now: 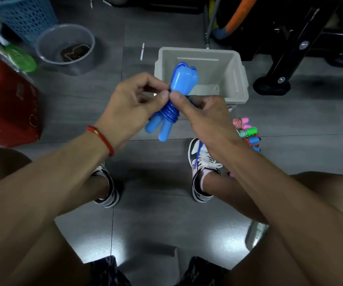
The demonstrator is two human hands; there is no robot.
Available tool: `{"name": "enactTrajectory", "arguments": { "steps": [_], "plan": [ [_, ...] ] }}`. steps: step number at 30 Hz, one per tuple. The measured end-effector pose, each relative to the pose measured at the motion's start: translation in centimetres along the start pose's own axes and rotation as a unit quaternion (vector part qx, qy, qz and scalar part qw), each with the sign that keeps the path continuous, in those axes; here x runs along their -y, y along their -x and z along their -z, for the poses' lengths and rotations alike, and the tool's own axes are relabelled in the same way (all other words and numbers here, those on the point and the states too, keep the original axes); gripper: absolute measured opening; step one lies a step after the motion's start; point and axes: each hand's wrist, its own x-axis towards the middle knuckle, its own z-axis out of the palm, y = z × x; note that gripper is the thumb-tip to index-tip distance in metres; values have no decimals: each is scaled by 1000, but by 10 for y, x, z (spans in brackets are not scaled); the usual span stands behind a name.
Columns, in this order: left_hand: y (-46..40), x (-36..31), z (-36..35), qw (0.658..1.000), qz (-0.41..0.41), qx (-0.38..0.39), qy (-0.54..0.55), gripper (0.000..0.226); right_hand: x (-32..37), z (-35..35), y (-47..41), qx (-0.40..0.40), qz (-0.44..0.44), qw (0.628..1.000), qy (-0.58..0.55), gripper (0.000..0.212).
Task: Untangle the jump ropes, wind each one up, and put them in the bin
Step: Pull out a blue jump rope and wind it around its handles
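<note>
A blue jump rope (169,114) with its two blue handles side by side has its cord wound in tight coils round the handles' middle. My left hand (131,104) and my right hand (199,112) both pinch the bundle at the coils, thumbs meeting on top. A loose end of the blue cord (197,155) hangs down past my right shoe. The grey bin (238,79) stands open on the floor right behind the bundle. Several other wound ropes with pink, green and blue handles (248,134) lie on the floor to the right of my right hand.
A clear round tub (48,52) and a blue mesh basket (30,15) stand at the far left, with a red box (7,100) nearer. Black equipment legs (274,83) stand at the right. My shoes (201,172) rest on the grey tiled floor.
</note>
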Motion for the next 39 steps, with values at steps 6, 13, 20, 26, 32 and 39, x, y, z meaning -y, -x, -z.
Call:
{"name": "enactTrajectory", "arguments": {
  "steps": [6, 13, 20, 26, 32, 39],
  "plan": [
    [6, -20, 19, 915, 247, 234, 217, 58, 12, 18, 9, 175, 42, 983, -34, 29],
    [0, -11, 1, 970, 222, 12, 100, 26, -5, -1, -2, 52, 88, 975, 196, 47],
    [-7, 10, -9, 982, 152, -114, 1, 21, -4, -15, 4, 30, 16, 985, 171, 33],
    [-3, 17, -14, 982, 103, -160, -19, 30, -3, -23, 9, 22, 35, 990, 135, 30],
    [2, 6, -20, 995, 23, -93, 36, 27, -2, -20, 14, 13, 20, 994, 105, 21],
    [8, -3, -4, 991, 51, 3, 125, 28, -3, 1, 13, 8, 68, 993, 94, 46]
  ]
}}
